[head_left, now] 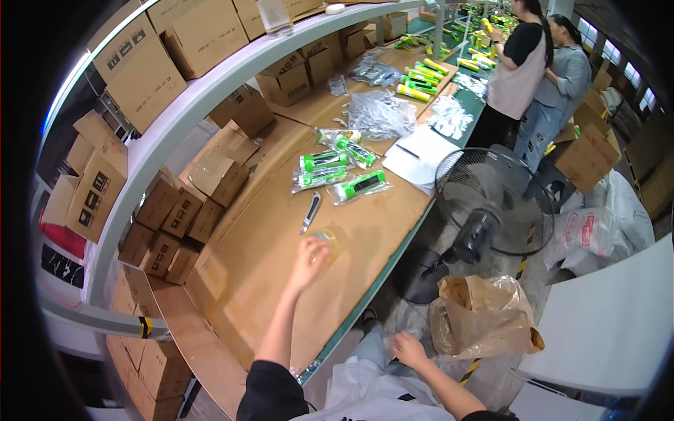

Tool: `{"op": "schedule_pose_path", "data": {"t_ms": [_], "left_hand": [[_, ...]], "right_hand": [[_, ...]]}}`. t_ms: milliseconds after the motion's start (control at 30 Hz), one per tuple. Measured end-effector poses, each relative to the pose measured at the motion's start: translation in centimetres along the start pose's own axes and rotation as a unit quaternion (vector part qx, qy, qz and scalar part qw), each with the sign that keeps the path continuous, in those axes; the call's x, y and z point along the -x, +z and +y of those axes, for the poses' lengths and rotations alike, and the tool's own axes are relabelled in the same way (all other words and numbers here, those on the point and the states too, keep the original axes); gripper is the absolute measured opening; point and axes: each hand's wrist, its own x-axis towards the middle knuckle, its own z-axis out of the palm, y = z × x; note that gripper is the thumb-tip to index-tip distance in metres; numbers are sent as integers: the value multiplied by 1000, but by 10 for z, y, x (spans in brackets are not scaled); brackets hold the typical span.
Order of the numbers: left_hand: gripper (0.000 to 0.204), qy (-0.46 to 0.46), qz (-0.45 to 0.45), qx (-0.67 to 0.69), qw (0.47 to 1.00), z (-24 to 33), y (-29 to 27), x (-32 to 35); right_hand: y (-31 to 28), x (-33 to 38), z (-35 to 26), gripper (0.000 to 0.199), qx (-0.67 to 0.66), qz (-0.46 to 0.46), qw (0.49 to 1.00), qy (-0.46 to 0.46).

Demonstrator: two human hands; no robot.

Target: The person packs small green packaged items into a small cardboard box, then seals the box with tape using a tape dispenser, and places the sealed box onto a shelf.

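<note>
My left hand (311, 261) is over the cardboard-covered table, its fingers curled at a roll of clear yellowish tape (333, 247). The hand hides part of the roll. Just beyond lies a box cutter (310, 212) with a grey handle. My right hand (408, 349) is low over my lap, off the table's edge. Its fingers are curled, and whatever they hold is too small to make out. Farther up the table are several green flashlights in clear bags, the nearest bagged flashlight (361, 185) lying closest to the cutter.
A pile of clear plastic bags (381, 114) and paper sheets with a pen (407, 152) lie farther along. A floor fan (484, 224) and a brown bag (481, 319) stand to the right. Cartons (172, 224) are stacked left under a curved shelf (210, 88). Two people (516, 77) stand at the far right.
</note>
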Motion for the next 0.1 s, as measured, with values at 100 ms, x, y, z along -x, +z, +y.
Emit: {"op": "schedule_pose_path", "data": {"t_ms": [100], "left_hand": [[44, -212, -53, -173, 960, -94, -8, -79]], "right_hand": [[-22, -104, -65, 41, 91, -45, 986, -131]]}}
